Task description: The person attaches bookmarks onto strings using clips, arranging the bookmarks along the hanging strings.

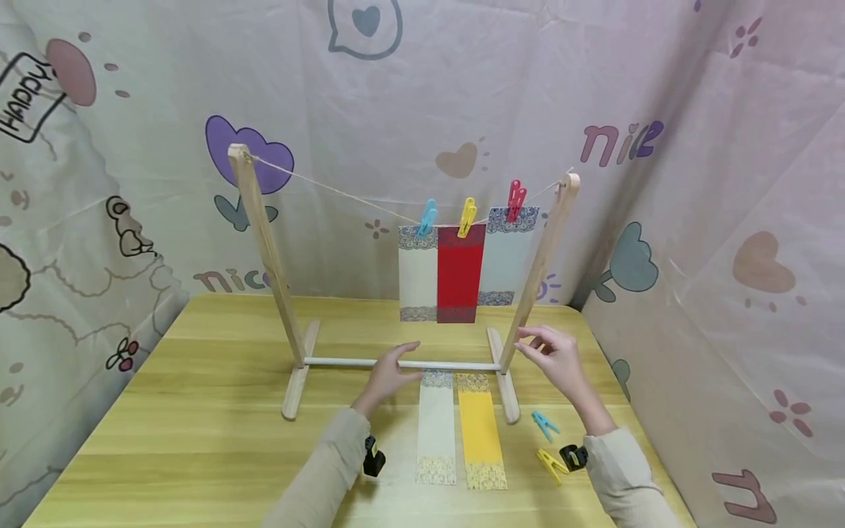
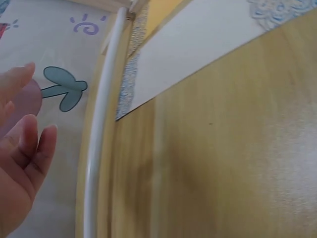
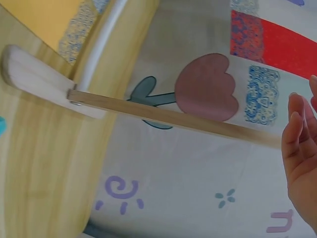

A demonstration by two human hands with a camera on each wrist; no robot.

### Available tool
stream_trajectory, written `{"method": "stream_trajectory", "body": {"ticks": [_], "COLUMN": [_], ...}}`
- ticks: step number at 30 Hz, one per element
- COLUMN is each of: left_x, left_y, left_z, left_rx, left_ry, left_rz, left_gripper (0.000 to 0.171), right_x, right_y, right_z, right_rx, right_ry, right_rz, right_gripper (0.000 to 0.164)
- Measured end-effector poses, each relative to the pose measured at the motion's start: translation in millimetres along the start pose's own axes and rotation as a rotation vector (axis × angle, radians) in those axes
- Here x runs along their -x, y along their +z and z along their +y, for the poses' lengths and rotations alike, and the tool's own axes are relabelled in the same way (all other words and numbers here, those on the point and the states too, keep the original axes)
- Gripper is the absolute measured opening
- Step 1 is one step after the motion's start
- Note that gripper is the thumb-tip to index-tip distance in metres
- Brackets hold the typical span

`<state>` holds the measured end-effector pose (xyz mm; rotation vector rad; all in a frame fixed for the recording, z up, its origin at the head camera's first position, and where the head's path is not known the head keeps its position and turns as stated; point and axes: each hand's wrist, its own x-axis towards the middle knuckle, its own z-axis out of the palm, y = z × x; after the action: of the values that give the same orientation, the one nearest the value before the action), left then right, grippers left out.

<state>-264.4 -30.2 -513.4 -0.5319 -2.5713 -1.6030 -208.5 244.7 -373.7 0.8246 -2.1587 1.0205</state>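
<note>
My left hand [image 1: 389, 375] hovers just in front of the rack's white bar [image 1: 350, 361], thumb and fingers apart, holding nothing. Beside the right wooden post [image 1: 543, 257] is my right hand [image 1: 551, 356], its fingers loosely bent with nothing between them. Three cards hang from the string [image 1: 330, 189]: a white card [image 1: 418, 279] under a blue clothespin [image 1: 427, 218], a red card [image 1: 460, 275] under a yellow clothespin [image 1: 467, 217], and a pale blue card [image 1: 507, 260] under a red clothespin [image 1: 516, 199]. A white card with lace-patterned ends [image 1: 436, 425] and a yellow card [image 1: 480, 429] lie on the table.
A loose blue clothespin [image 1: 544, 424] and a loose yellow clothespin [image 1: 551, 465] lie near my right wrist. The rack's left post [image 1: 267, 253] stands on a wooden foot [image 1: 295, 392]. A printed cloth [image 1: 330, 95] hangs behind the wooden table [image 1: 198, 425].
</note>
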Motion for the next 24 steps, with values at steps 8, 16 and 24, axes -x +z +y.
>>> {"method": "stream_trajectory", "body": {"ticks": [8,16,24], "left_x": [7.9,13.3,18.1], "left_y": [11.7,17.8,26.6], "left_z": [-7.8,-6.1,-15.6], "left_rx": [-0.087,-0.286,-0.359], "left_ry": [0.054,0.095,0.118], "left_rz": [-0.025,-0.091,-0.171], "left_gripper": [0.069,0.086,0.085], "right_x": [20.6,38.3,63.9], "right_y": [4.0,5.0,6.7], "right_z": [1.4,1.2,4.0], "right_rx": [0.043,0.089,0.084], "right_ry": [0.014,0.044,0.054], "right_rz": [0.051,0.1,0.092], "right_gripper": [0.028,0.033,0.037]}}
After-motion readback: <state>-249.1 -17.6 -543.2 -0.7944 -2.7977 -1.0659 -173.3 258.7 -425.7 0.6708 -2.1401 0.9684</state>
